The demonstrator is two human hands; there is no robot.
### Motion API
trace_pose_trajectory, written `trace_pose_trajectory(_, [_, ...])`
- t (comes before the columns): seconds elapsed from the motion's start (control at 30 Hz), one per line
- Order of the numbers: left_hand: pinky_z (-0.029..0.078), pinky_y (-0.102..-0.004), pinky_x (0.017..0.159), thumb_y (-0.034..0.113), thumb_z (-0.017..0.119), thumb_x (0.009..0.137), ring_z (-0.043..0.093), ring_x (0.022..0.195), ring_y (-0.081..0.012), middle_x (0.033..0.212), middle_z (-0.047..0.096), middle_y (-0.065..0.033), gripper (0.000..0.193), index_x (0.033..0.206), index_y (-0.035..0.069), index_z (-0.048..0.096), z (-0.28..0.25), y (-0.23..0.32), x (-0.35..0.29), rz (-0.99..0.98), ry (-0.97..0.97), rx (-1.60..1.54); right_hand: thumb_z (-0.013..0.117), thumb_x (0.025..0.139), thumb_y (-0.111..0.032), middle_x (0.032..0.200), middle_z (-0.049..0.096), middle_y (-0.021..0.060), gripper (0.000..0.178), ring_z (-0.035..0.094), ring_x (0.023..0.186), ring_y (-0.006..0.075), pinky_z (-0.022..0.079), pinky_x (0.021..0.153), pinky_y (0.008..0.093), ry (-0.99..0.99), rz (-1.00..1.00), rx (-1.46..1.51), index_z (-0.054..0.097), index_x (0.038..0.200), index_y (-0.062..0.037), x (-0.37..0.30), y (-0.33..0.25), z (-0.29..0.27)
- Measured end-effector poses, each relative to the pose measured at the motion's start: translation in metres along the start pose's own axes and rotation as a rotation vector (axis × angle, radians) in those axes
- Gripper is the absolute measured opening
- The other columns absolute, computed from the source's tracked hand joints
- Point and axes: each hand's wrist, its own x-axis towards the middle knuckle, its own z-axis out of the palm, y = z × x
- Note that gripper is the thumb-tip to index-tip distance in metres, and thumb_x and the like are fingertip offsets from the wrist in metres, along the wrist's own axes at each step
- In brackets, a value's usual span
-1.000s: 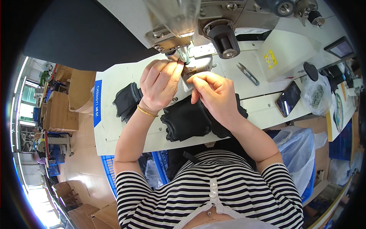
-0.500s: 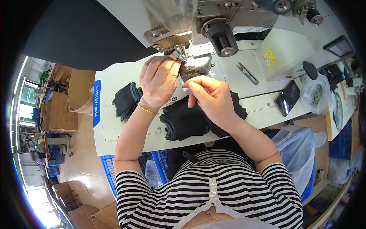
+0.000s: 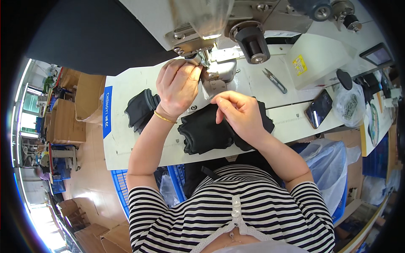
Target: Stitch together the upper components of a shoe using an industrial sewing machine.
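Observation:
My left hand [image 3: 179, 86] is up at the sewing head of an industrial sewing machine [image 3: 225, 69], its fingers bent and pressed together beside the presser foot [image 3: 204, 58]. What those fingers hold, if anything, is hidden. To the right and nearer me, my right hand [image 3: 242, 116] hovers with loosely bent fingers. A gap shows between its thumb and forefinger, and I see nothing in it. Below it lies a stack of folded black fabric pieces [image 3: 204, 133], with more black fabric [image 3: 265, 120] partly behind the hand. Another black fabric stack [image 3: 142, 109] sits left of my left wrist.
Thread snips [image 3: 274, 81] and a phone [image 3: 318, 109] lie on the white machine table [image 3: 291, 111] at the right, near a clear plastic bag [image 3: 350, 103]. A dark panel [image 3: 93, 42] hangs over the upper left. Blue crates [image 3: 120, 183] stand below the table edge.
My right hand has drawn back slightly from the machine, toward the right. My left hand stays by the presser foot. The view has shifted a little.

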Motion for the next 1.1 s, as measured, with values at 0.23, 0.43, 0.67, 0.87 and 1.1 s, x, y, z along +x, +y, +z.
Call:
trace_pose_trajectory(0.23, [0.049, -0.0375, 0.079, -0.002, 0.074, 0.065, 0.062, 0.088, -0.0257, 0.096, 0.065, -0.0078, 0.031, 0.095, 0.001, 0.067, 0.000, 0.004, -0.006, -0.082, 0.034, -0.054, 0.063, 0.094, -0.012, 0.076, 0.067, 0.0058, 0.015, 0.056, 0.061, 0.0075, 0.045, 0.057, 0.0231, 0.131, -0.137, -0.170, 0.068, 0.098, 0.0018, -0.012, 0.010, -0.013])
trace_pose_trajectory(0.43, [0.044, -0.0409, 0.084, -0.002, 0.074, 0.071, 0.056, 0.094, -0.0327, 0.098, 0.057, -0.0104, 0.025, 0.093, 0.000, 0.062, 0.000, 0.013, -0.019, -0.548, -0.163, -0.100, 0.079, 0.079, -0.023, 0.103, 0.059, 0.0125, 0.042, 0.058, 0.095, 0.0295, 0.048, 0.084, 0.0399, 0.399, -0.339, -1.004, 0.064, 0.110, 0.0016, -0.040, 0.039, -0.075])
trace_pose_trajectory(0.67, [0.041, -0.0410, 0.096, -0.007, 0.060, 0.067, 0.058, 0.106, -0.0295, 0.109, 0.067, -0.0092, 0.047, 0.111, 0.005, 0.070, -0.029, -0.048, -0.046, -0.453, -0.282, 0.238, 0.082, 0.076, -0.025, 0.104, 0.058, 0.0107, 0.048, 0.057, 0.098, 0.0284, 0.042, 0.083, 0.0400, 0.346, -0.263, -1.049, 0.064, 0.112, 0.0017, -0.051, 0.045, -0.073])
trace_pose_trajectory(0.87, [0.036, -0.0426, 0.103, -0.002, 0.057, 0.070, 0.055, 0.112, -0.0282, 0.115, 0.063, -0.0079, 0.049, 0.118, 0.004, 0.067, -0.126, -0.059, -0.138, -0.591, -0.688, 0.417, 0.080, 0.077, -0.018, 0.106, 0.058, 0.0087, 0.042, 0.056, 0.098, 0.0265, 0.041, 0.082, 0.0394, 0.453, -0.405, -1.109, 0.063, 0.111, -0.0020, -0.053, 0.045, -0.062])
trace_pose_trajectory(1.1, [0.048, -0.0422, 0.079, 0.010, 0.080, 0.074, 0.058, 0.093, -0.0319, 0.100, 0.062, -0.0128, 0.030, 0.099, 0.001, 0.066, -0.082, 0.041, -0.071, -0.584, -0.457, -0.261, 0.076, 0.080, -0.010, 0.101, 0.061, 0.0088, 0.031, 0.059, 0.093, 0.0267, 0.042, 0.081, 0.0389, 0.422, -0.420, -1.083, 0.063, 0.106, -0.0039, -0.055, 0.055, -0.064])
